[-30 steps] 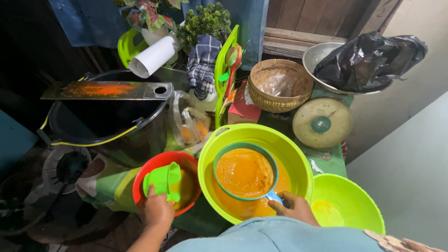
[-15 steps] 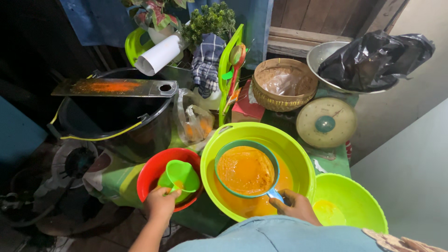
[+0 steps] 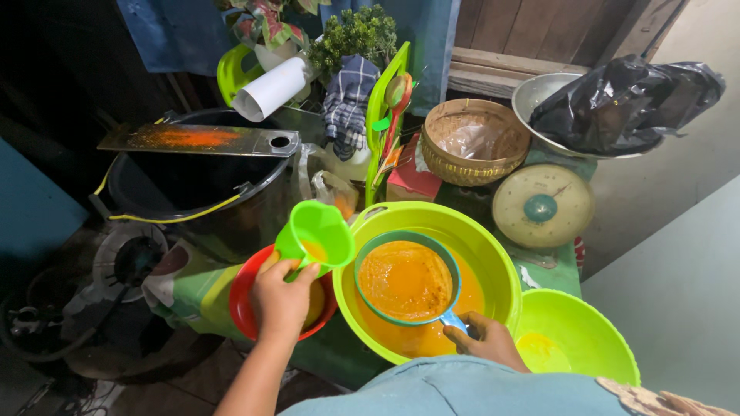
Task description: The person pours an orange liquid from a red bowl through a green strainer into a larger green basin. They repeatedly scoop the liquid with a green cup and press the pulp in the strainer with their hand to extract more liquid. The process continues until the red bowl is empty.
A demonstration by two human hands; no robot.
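- Two hands busy: left hand (image 3: 281, 299) closed around a small green cup (image 3: 316, 236) by its handle; right hand (image 3: 487, 339) closed on the blue handle of a round sieve (image 3: 407, 278).
- Green cup is lifted above the red bowl (image 3: 247, 296), just beside the rim of the big lime basin (image 3: 493, 258). Some orange liquid shows inside it.
- Cup is tilted, mouth facing up and toward the right, toward the sieve; long axis runs from the handle at lower left up to the mouth at upper right.
- Sieve sits inside the lime basin, full of orange pulp, roughly level; handle points down-right toward the person.
- Risk: cup tilts further before it is over the sieve, so liquid could drop on the basin rim or between the two bowls.
- Risk: sieve already full; more liquid poured fast may well overflow the sieve edge or splash.
- Risk: one-handed hold on the sieve handle, heavy load, could tip and dump pulp into the strained liquid below.
- Nearby: second lime bowl (image 3: 574, 339) at right, woven basket (image 3: 474, 142), dial scale (image 3: 543, 206), black bin (image 3: 193, 189) with a stained metal plate (image 3: 200, 139) across it.
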